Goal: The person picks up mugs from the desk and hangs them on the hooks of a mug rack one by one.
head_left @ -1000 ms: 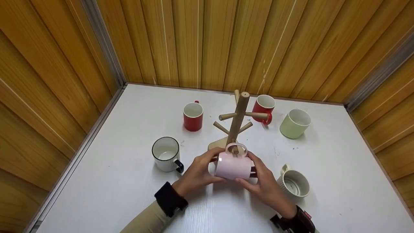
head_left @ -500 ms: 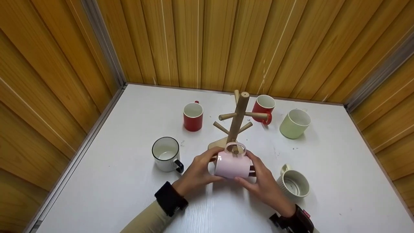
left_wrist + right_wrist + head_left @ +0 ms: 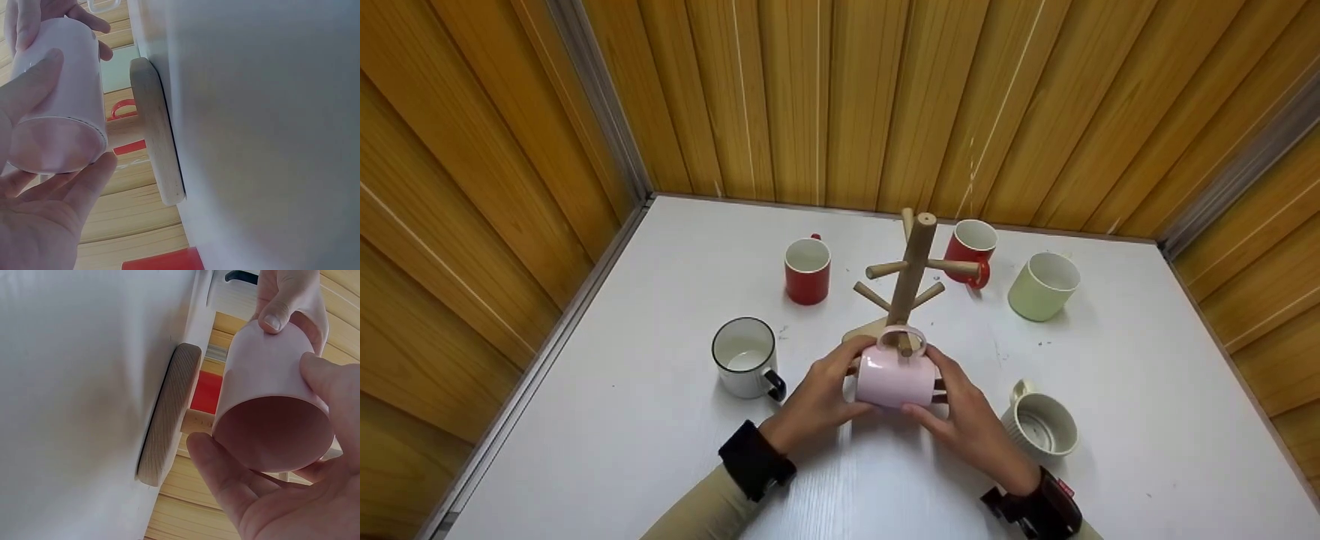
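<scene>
A pink mug (image 3: 895, 377) lies sideways between my hands, raised off the table, its handle (image 3: 903, 334) upward. The handle loop surrounds the end of a low front peg (image 3: 905, 346) on the wooden mug tree (image 3: 913, 270). My left hand (image 3: 825, 388) grips the mug's base end, thumb below in the head view. At the other end my right hand (image 3: 973, 424) grips it near the open mouth (image 3: 275, 433), which the right wrist view shows. Both wrist views show the tree's base (image 3: 154, 132) close beside the mug; the handle is hidden there.
A black-rimmed white mug (image 3: 745, 356) stands left of my left hand. Right of my right hand is a ribbed cream mug (image 3: 1041, 426). Two red mugs (image 3: 808, 271) and a green mug (image 3: 1043, 287) stand farther back. Wood-panelled walls (image 3: 855, 105) bound the white table (image 3: 645, 360).
Both hands have shifted the pink mug slightly left and toward the tree, so its handle sits a little farther over the peg. The other mugs stay put.
</scene>
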The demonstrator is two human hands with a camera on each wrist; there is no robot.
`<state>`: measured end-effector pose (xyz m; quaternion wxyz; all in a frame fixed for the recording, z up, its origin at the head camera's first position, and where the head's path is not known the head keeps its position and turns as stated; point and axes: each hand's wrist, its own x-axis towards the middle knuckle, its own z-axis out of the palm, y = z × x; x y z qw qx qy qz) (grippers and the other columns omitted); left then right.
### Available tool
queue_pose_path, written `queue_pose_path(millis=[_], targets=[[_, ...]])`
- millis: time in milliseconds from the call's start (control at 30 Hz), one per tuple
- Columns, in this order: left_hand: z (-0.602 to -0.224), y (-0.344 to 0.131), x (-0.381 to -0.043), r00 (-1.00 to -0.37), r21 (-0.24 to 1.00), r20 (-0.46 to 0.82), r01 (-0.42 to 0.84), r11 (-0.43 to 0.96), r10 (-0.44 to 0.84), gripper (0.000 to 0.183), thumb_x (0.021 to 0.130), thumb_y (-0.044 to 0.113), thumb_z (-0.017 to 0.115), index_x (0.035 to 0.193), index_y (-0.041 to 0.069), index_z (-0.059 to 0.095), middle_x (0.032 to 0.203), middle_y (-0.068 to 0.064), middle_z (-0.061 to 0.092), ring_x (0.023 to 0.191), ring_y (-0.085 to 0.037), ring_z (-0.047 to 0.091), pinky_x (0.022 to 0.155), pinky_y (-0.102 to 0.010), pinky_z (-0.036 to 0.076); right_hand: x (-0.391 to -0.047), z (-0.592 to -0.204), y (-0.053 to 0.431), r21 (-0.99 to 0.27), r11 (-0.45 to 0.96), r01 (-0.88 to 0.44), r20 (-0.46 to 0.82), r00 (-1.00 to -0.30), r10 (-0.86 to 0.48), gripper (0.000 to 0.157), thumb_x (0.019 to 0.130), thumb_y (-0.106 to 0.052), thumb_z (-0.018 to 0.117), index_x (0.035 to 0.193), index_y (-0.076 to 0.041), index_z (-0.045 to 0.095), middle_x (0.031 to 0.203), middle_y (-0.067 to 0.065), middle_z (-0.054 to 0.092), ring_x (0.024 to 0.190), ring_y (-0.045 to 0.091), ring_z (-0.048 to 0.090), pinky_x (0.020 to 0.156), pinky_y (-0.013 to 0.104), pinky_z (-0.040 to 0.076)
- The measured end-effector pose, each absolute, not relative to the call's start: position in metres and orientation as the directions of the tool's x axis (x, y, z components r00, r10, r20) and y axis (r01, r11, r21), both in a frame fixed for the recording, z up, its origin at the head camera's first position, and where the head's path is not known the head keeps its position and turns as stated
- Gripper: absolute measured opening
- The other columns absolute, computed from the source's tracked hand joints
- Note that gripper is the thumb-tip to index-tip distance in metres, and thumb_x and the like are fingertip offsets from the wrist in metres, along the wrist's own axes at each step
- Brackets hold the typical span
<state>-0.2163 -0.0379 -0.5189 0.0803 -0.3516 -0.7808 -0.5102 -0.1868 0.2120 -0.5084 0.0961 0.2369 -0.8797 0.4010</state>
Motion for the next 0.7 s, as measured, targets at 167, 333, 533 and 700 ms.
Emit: queue_pose_path(millis=[167, 333, 533, 700], targets=[[-0.5199, -0.0382, -0.2163, -0.746, 0.756, 0.471, 0.617, 0.221, 0.470, 0.093, 0.073, -0.005, 0.090, 0.151, 0.006, 0.039, 0.150, -0.010, 0.050, 0.127, -0.026, 0.060, 0.101, -0.028, 0.051, -0.1890, -0.5093, 0.2119, -0.656, 0.573, -0.491, 0.351, -0.871, -0.345, 0.086, 0.088, -0.025, 0.084, 0.157, -0.007, 0.035, 0.146, 0.016, 0.052, 0.107, 0.023, 0.067, 0.083, 0.040, 0.061], [-0.5200, -0.0383, -0.2166, -0.743, 0.753, 0.478, 0.621, 0.218, 0.468, 0.094, 0.073, -0.006, 0.089, 0.152, 0.008, 0.039, 0.152, -0.008, 0.048, 0.128, -0.026, 0.059, 0.101, -0.029, 0.052, -0.1904, -0.5093, 0.2116, -0.657, 0.570, -0.493, 0.353, -0.870, -0.345, 0.086, 0.088, -0.024, 0.083, 0.157, -0.006, 0.035, 0.146, 0.017, 0.051, 0.107, 0.025, 0.068, 0.083, 0.041, 0.061], [-0.5207, -0.0384, -0.2174, -0.732, 0.733, 0.498, 0.642, 0.226, 0.464, 0.093, 0.075, -0.005, 0.088, 0.153, 0.009, 0.039, 0.154, -0.007, 0.046, 0.128, -0.023, 0.059, 0.102, -0.030, 0.052, -0.1925, -0.5083, 0.2111, -0.653, 0.572, -0.496, 0.350, -0.868, -0.352, 0.086, 0.088, -0.024, 0.083, 0.157, -0.005, 0.035, 0.148, 0.019, 0.050, 0.109, 0.027, 0.067, 0.084, 0.042, 0.061], [-0.5211, -0.0391, -0.2179, -0.722, 0.722, 0.509, 0.654, 0.224, 0.469, 0.091, 0.077, -0.004, 0.087, 0.153, 0.007, 0.038, 0.155, -0.008, 0.045, 0.133, -0.022, 0.055, 0.102, -0.030, 0.051, -0.1937, -0.5087, 0.2112, -0.652, 0.573, -0.497, 0.351, -0.867, -0.353, 0.086, 0.088, -0.024, 0.083, 0.157, -0.005, 0.035, 0.148, 0.019, 0.050, 0.108, 0.026, 0.067, 0.084, 0.042, 0.061]])
